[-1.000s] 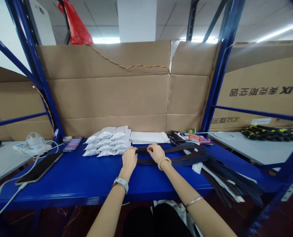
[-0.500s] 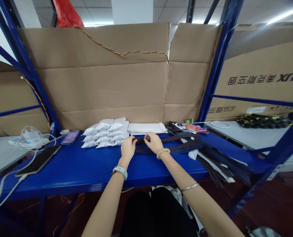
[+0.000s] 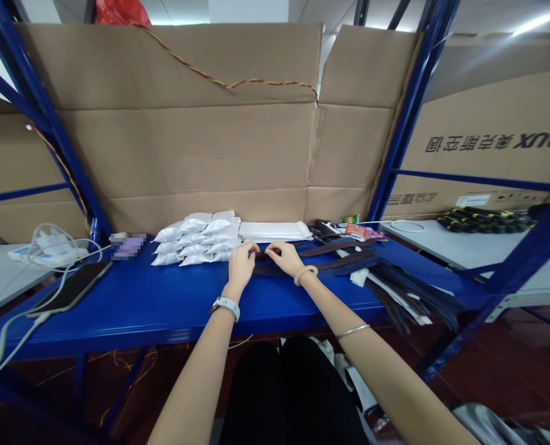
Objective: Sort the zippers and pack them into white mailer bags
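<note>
Head cam: dark strip (image 3: 262, 254) was pinched by L hand (image 3: 241, 266) & R hand (image 3: 286, 257) — prob. being adjusted; steady grip seemingly needed next.

Curled fingers (image 3: 253, 248), forearms (image 3: 201, 371) extended forward

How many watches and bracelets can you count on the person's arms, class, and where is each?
3: a watch behind the left hand, a beaded bracelet behind the right hand, and a silver bangle farther up the right forearm. None seems hidden.
</note>
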Motion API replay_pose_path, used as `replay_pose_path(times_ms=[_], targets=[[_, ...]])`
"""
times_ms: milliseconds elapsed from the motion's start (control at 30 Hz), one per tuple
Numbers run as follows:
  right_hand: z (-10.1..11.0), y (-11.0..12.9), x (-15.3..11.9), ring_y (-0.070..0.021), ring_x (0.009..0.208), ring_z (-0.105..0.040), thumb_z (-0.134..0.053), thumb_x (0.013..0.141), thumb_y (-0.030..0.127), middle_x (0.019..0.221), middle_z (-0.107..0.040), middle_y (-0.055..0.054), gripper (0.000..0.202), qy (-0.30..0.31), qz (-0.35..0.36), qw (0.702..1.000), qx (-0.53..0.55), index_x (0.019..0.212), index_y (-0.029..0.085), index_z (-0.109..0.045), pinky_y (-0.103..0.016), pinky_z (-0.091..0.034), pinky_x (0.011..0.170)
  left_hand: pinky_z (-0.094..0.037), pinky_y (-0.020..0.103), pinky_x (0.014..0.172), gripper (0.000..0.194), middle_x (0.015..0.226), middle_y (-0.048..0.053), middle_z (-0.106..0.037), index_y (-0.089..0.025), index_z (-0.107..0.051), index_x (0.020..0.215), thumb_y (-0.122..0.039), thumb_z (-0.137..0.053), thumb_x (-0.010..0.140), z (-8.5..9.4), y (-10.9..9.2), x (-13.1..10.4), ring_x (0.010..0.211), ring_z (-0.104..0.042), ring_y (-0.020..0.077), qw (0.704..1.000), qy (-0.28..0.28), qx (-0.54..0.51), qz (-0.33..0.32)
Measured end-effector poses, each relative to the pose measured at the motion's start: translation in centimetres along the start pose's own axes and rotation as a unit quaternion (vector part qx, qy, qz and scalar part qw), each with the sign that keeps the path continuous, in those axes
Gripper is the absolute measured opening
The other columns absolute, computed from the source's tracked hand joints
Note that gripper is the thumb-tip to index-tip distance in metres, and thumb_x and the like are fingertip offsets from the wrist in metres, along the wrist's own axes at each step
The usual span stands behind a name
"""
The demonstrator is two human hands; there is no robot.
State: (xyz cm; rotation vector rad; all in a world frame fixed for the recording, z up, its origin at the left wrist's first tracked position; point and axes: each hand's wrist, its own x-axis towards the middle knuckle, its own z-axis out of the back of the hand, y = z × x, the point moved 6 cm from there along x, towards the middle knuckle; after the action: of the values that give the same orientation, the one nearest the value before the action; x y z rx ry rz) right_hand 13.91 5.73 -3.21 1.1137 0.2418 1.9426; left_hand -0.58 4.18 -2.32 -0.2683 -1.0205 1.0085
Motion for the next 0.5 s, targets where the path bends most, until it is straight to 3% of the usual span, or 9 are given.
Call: replay_pose_path(times_ms=[200, 500], targets=[[-0.9, 0.0, -0.2, -0.013, 0.061, -0.052, -0.056, 0.08, 0.03, 0.07, -0.063, -0.002, 0.016, 0.027, -0.019, 0.999, -0.003, 0.077, 0.016, -0.065, -0.024, -0.04, 0.061, -0.047, 0.022, 0.055, 0.017, 0.064, -0.001, -0.059, -0.017, -0.06, 0.08, -0.008, -0.047, 0.074, -0.7, 0.9, 0.3, 0.052, -0.058, 0.0102, 0.994, -0.002, -0.11, 0.029], [-1.5, -0.5, -0.1, -0.0151, 0.067, -0.057, -0.048, 0.083, 0.025, 0.077, -0.068, -0.004, 0.023, 0.059, -0.046, 0.997, -0.006, 0.08, 0.017, -0.07, -0.025, -0.038, 0.065, -0.055, 0.025, 0.057, 0.007, 0.076, 0.004, -0.064, -0.013, -0.061, 0.074, -0.011, -0.056, 0.071, -1.4, 1.9, 0.8, 0.065, -0.065, 0.0147, 0.974, -0.008, -0.215, 0.068]])
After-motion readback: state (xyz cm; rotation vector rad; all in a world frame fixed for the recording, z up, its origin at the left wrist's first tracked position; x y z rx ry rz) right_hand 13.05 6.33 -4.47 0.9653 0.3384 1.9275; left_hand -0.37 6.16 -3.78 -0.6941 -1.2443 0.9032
